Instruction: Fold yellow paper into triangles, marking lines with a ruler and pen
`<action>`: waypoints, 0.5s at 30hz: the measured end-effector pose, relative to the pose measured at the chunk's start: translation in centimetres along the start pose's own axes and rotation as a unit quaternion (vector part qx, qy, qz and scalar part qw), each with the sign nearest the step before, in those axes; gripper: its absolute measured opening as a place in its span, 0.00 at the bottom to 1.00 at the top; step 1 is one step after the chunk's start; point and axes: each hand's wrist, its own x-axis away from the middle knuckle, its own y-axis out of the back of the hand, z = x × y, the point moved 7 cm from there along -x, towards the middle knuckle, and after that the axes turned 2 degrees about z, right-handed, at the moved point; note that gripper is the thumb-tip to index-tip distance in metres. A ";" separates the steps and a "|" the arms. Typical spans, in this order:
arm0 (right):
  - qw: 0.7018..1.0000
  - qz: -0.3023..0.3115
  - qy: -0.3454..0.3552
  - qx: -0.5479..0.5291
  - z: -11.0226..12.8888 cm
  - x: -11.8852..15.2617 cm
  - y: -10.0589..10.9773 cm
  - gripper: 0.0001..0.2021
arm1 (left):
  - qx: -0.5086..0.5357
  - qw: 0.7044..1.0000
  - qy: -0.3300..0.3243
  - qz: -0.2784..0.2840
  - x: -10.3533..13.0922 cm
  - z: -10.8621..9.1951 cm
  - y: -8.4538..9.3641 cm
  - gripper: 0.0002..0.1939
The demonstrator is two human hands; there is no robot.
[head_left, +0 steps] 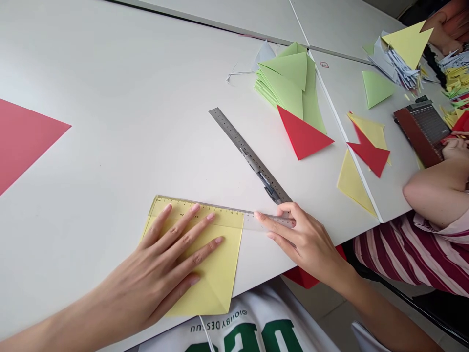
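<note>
A yellow sheet of paper [216,274] lies at the table's front edge, with a clear plastic ruler [223,218] along its top edge. My left hand [172,259] is spread flat over the paper, its fingertips pressing on the ruler. The ruler's right end sticks out past the paper, and my right hand [300,239] grips it there between thumb and fingers. Just beyond my right hand lies a steel ruler [234,137], slanting up to the left. A pen-like grey tool [260,171] rests against its lower edge.
Stacked green paper pieces [286,73] lie at the back, with a red triangle [304,134] in front. A pink-red sheet [25,142] is at far left. To the right are red and yellow scraps [370,146], a brown paper trimmer [421,132] and another person's arm [439,181].
</note>
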 end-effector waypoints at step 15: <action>1.000 0.003 0.002 0.009 0.2 0.5 -0.2 0.22 | 0.009 1.000 -0.013 0.027 0.2 -0.6 0.2 0.30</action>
